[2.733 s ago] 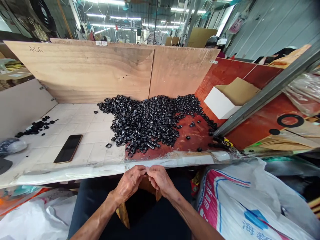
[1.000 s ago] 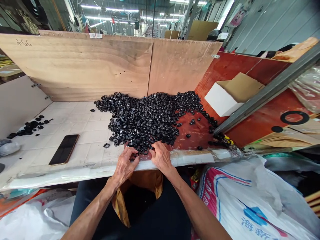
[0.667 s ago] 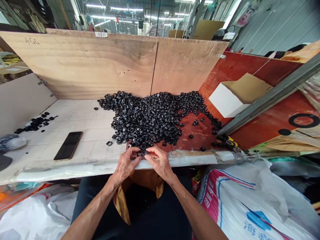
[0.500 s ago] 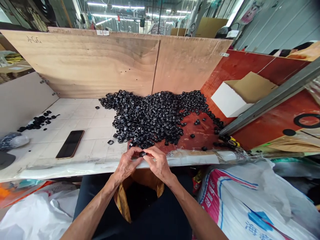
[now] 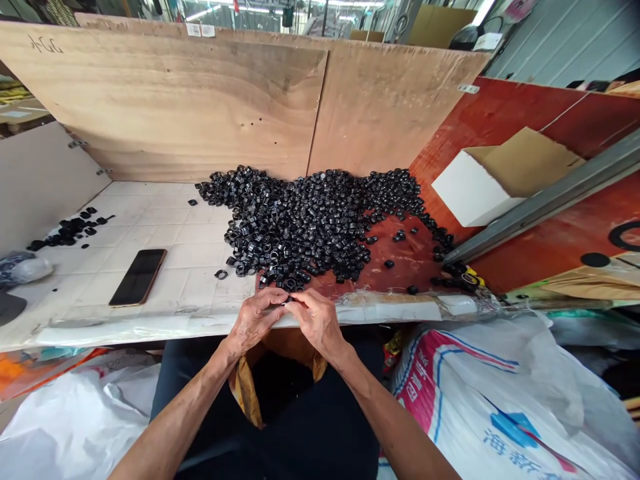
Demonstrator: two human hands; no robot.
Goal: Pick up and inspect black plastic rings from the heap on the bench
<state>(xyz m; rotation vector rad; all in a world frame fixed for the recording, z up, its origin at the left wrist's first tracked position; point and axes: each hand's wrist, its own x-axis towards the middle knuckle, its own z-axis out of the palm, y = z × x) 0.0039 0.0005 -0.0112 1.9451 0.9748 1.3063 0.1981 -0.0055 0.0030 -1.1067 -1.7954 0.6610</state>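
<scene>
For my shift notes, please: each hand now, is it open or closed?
Left hand: closed, pinching a small black ring.
Right hand: closed on the same ring.

A small black ring [image 5: 289, 301] is held by the left hand [image 5: 256, 322] and right hand [image 5: 318, 323]. More black rings [image 5: 305, 227] are heaped just past them.

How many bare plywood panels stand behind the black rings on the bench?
2: the left panel and the right panel, standing side by side and meeting at a seam behind the pile of black rings.
</scene>
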